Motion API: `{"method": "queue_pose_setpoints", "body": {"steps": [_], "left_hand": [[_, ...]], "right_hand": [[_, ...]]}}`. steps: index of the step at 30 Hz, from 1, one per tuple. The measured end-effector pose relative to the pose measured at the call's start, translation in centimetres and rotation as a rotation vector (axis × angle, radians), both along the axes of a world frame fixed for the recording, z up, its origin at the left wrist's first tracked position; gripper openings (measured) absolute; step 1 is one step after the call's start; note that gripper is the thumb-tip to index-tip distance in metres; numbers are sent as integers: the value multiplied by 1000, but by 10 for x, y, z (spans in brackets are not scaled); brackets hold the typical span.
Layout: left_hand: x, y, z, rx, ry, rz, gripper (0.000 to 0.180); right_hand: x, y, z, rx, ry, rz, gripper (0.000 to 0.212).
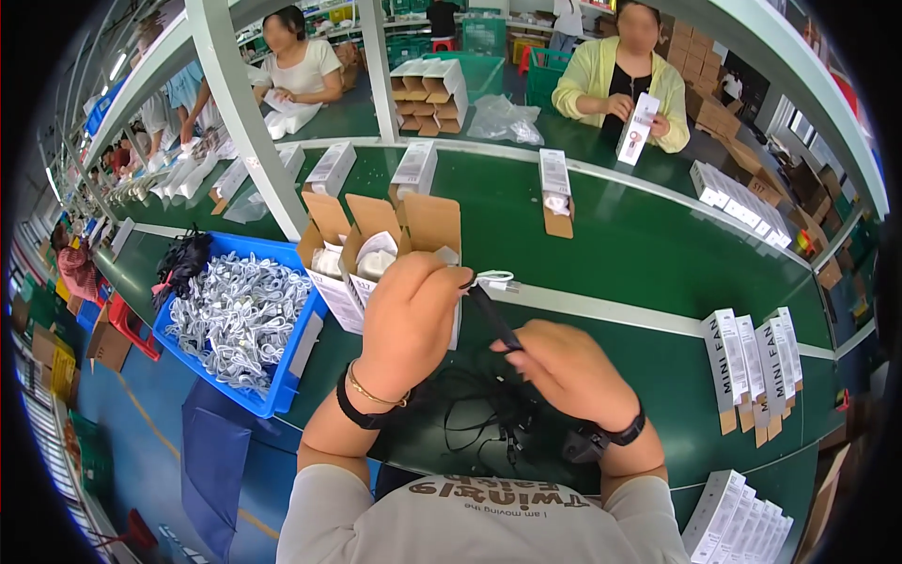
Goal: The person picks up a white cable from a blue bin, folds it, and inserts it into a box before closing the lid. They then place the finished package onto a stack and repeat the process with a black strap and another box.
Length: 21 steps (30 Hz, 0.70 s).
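Note:
A black strap [492, 316] runs between my two hands above the near side of the green table. My left hand [411, 305] pinches its upper end, where a small white cord loop [495, 278] sticks out beside the fingertips. The lower end is pinched between the thumb and fingers of my right hand [566, 368], slightly smeared by motion. Below them lies a loose tangle of black straps [489, 414]. Just beyond my left hand stand several open white cartons [434, 224] with brown flaps up. Wrapped white items [376, 261] show inside two.
A blue bin [287, 376] full of bundled white cables [240, 310] stands at left, with black straps [185, 258] at its far corner. Closed white boxes [747, 371] stand at right. A white rail [601, 308] crosses the table [629, 244]. Across it, a person [625, 85] holds a box.

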<state>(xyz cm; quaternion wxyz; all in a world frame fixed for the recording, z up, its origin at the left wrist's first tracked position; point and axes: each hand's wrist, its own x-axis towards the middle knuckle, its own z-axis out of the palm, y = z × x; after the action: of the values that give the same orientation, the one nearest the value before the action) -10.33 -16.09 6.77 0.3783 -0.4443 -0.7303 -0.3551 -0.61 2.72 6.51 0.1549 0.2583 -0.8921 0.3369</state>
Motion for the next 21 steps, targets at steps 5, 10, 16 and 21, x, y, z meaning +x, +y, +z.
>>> {"method": "queue_pose_setpoints", "body": {"steps": [5, 10, 16, 21], "left_hand": [[9, 5, -3, -395, -351, -429, 18], [1, 4, -4, -107, -641, -606, 12], [9, 4, -6, -294, -432, -452, 10], [-5, -1, -2, -428, -597, -686, 10]], "right_hand": [[-1, 15, -3, -70, 76, -186, 17], [-16, -4, -24, -228, 54, -14, 12], [-8, 12, -9, -53, 162, -182, 14], [-20, 16, -17, -185, -16, -79, 16]]}}
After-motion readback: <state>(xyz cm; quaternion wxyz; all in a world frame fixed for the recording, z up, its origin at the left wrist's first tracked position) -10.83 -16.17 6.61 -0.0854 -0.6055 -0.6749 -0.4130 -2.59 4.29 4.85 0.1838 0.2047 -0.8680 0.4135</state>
